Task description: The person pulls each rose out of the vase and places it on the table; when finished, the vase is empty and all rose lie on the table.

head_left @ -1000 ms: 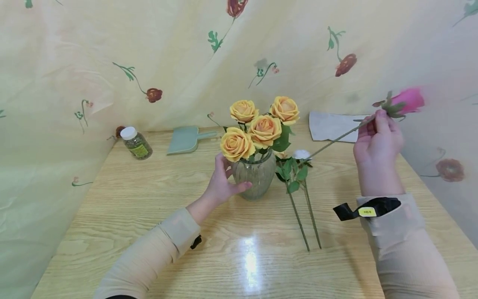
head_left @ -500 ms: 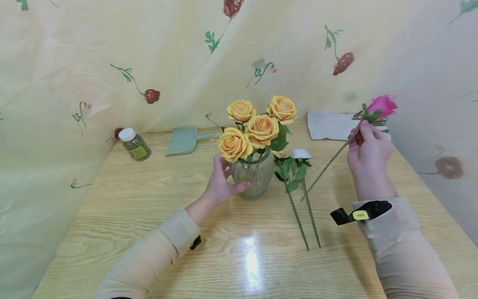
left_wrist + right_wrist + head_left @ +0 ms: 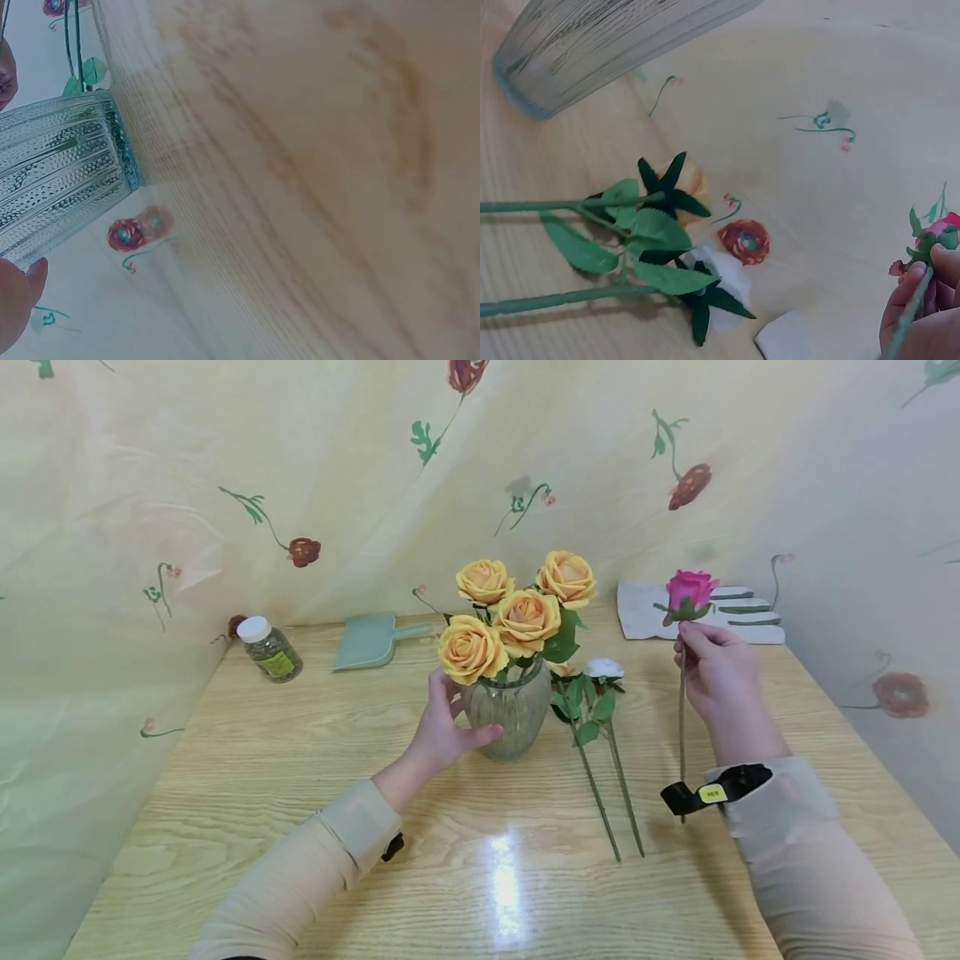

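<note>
A ribbed glass vase with several yellow roses stands upright mid-table. My left hand grips its near left side, thumb across the front and fingers behind. In the left wrist view the vase shows with fingertips along its edges. My right hand pinches a pink rose by the stem just under its bloom, with the stem hanging straight down. The right wrist view also shows this stem between thumb and fingers. Between vase and right hand lie a white rose and a yellow rose.
At the back right lies a white glove with grey-green stripes, behind the pink rose. A pale green dustpan and a white-lidded jar are at the back left. A flower-printed curtain borders the table.
My right hand has moved left and slightly down with the pink rose, whose stem has swung from slanting to upright. The glove is uncovered more. My left hand stays on the vase.
</note>
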A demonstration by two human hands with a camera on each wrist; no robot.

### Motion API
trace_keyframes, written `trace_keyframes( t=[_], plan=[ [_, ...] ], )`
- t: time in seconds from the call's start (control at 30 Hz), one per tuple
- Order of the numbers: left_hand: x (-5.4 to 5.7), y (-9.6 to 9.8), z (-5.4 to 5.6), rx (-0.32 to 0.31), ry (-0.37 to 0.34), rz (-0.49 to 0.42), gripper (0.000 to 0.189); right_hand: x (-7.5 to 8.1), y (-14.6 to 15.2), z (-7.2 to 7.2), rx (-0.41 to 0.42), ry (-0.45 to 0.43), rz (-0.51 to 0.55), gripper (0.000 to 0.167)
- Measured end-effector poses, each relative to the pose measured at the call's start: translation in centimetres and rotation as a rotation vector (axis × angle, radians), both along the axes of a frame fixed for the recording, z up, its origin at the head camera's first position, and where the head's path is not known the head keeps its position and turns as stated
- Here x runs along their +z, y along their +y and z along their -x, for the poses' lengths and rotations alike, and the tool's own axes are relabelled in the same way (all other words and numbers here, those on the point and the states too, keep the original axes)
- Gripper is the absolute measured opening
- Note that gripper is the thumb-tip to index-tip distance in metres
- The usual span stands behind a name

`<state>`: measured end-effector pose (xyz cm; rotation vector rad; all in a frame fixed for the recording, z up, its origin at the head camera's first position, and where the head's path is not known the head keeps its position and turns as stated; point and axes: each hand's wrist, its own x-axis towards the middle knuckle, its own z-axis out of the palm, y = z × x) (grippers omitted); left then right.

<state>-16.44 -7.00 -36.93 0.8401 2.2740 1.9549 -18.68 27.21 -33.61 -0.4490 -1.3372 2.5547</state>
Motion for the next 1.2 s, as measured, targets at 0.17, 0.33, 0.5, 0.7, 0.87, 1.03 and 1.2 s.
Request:
trace_keyframes(
  t=[0.17,0.33,0.5,0.7,0.87,1.03,1.2],
  plan=[
    [1.2,0.0,-0.7,-0.012,0.013,0.000,0.082,-1.5,-0.3,0.0,-0.016,-0.047,-0.104,0.005],
    [0.6,0.0,-0.4,-0.007,0.015,0.003,0.083,-3.3,-0.5,0.1,-0.020,-0.100,-0.245,0.006],
    [-1.3,0.1,0.5,0.002,0.005,0.004,0.088,-4.6,-0.6,0.2,-0.029,-0.131,-0.346,0.014],
    [-1.9,0.0,0.8,0.013,0.035,-0.011,0.087,-5.7,-0.5,0.3,-0.020,-0.199,-0.426,0.004],
    [-2.0,-0.1,0.8,0.010,0.057,-0.023,0.085,-6.3,-0.5,0.2,0.010,-0.284,-0.569,0.018],
    [-2.0,0.0,0.8,0.017,0.054,-0.033,0.087,-7.1,-0.6,-0.1,0.072,-0.358,-0.841,0.039],
    [-1.8,-0.1,0.8,0.014,0.050,-0.030,0.087,-8.1,-0.8,0.0,0.072,-0.364,-0.979,0.036]
  ],
)
